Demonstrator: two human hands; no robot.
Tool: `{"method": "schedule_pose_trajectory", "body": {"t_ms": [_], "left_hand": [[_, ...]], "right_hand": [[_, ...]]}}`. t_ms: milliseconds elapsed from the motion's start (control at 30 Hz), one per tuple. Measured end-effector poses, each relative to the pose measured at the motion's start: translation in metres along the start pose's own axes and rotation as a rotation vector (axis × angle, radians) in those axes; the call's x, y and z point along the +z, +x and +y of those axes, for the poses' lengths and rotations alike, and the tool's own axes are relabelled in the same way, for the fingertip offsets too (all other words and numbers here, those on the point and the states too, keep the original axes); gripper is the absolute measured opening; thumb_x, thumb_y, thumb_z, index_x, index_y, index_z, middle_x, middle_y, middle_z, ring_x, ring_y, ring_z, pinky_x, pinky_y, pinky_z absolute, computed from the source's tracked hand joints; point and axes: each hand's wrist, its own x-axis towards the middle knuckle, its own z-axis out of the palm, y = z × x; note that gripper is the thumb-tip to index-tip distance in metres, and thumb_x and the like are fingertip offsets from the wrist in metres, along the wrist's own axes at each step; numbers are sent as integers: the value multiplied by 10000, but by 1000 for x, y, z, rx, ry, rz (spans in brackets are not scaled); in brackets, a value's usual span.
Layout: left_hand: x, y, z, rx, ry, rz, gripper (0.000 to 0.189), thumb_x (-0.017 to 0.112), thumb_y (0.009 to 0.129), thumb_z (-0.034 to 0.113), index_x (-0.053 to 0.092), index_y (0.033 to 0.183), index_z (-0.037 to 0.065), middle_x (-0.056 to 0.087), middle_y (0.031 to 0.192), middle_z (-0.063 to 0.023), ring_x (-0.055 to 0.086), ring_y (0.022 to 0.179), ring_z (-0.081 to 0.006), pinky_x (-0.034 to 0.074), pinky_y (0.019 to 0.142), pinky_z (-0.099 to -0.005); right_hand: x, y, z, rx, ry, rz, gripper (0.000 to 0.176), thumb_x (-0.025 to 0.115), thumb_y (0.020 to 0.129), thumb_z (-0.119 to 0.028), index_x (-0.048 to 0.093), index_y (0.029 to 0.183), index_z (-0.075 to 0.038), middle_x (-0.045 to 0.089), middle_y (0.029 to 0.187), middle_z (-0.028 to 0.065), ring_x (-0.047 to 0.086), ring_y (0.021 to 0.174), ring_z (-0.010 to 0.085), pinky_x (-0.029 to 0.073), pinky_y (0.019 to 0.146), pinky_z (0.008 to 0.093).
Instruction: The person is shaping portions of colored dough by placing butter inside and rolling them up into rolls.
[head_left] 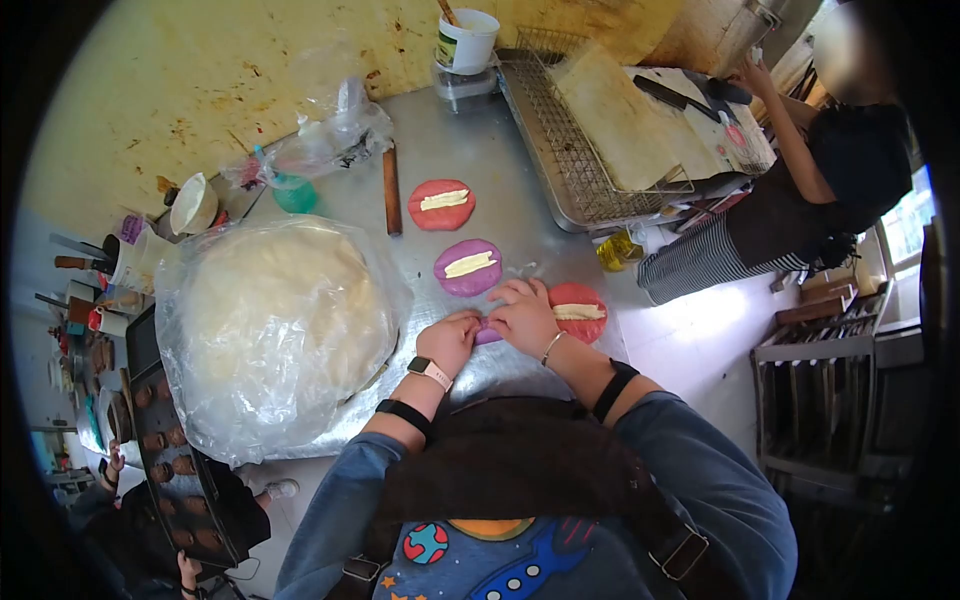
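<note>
At the near edge of the metal table, my left hand [450, 343] and my right hand [526, 316] meet over a piece of purple dough [487, 334]. Both hands have curled fingers pressed on it, and they cover most of it. Just beyond lies a flat purple dough round [453, 274] with a pale yellow strip of filling [470, 264] across it. Farther back is a red dough round [428, 214] with a similar strip. Another red round [592, 328] with filling lies right of my right hand, partly hidden by my wrist.
A big plastic-covered dough mass [280, 320] fills the table's left. A rolling pin [391, 190] lies behind it, near a green bottle [294, 193]. Wire racks [600, 170] stand back right, beside a co-worker [790, 180]. At lower left, another person holds a baking tray [190, 480].
</note>
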Motion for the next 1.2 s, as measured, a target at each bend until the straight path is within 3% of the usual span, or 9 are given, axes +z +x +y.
{"method": "schedule_pose_trajectory", "body": {"t_ms": [133,433,533,733,833,933,1033,1067,1200], "left_hand": [[7,-9,-10,96,-74,297,151,630,879,222,719,961,132,698,1101,9,678,924,-227,545,746,-343],[4,-11,-6,-30,-120,128,198,677,855,243,726,1002,120,697,1113,-7,677,944,-244,546,789,-335],[10,-14,-17,69,-46,398,164,656,870,247,725,957,126,685,1108,0,676,900,-252,542,744,-341],[1,-4,6,-55,-29,60,182,671,865,267,725,991,146,667,1109,-15,669,926,-239,542,749,-344],[7,-4,-1,-24,-11,70,186,683,859,260,727,1003,151,662,1106,-17,667,939,-236,542,762,-343],[3,-9,-8,35,-139,221,157,687,855,236,732,966,134,668,1103,-19,669,922,-244,542,756,-346],[7,-15,-18,3,-170,268,155,696,848,226,731,950,114,676,1108,-27,669,930,-248,540,770,-344],[8,-14,-19,-50,-210,173,187,703,846,241,733,964,99,679,1132,-35,668,952,-241,538,794,-336],[8,-14,-16,-84,-188,161,205,702,846,243,734,985,96,690,1120,-30,673,948,-234,536,810,-326]], "right_hand": [[-9,-8,-2,2,27,94,99,715,760,-239,744,832,-177,598,1164,-25,469,1209,205,266,1066,565],[2,-11,7,19,84,90,151,731,757,-270,751,879,-183,590,1166,-15,497,1175,221,301,1042,498],[2,-17,12,130,229,176,136,731,759,-269,751,855,-175,606,1137,-24,500,1168,222,334,1007,470],[9,-7,3,80,147,48,161,731,759,-264,762,896,-188,601,1161,-9,503,1165,224,363,970,427],[5,-5,2,65,93,46,155,731,758,-264,765,890,-190,604,1158,-9,507,1159,227,364,974,425],[-4,-10,7,56,189,177,108,733,757,-261,760,830,-186,615,1131,-31,511,1150,225,349,991,428],[-2,-14,14,66,149,115,117,740,750,-266,759,832,-184,614,1139,-33,510,1154,223,345,999,433],[1,-15,14,76,143,91,124,742,749,-270,761,835,-184,614,1145,-29,510,1155,223,344,1001,435],[3,-11,14,74,133,66,137,741,750,-286,763,834,-180,602,1184,-19,499,1173,230,338,1006,442]]}}
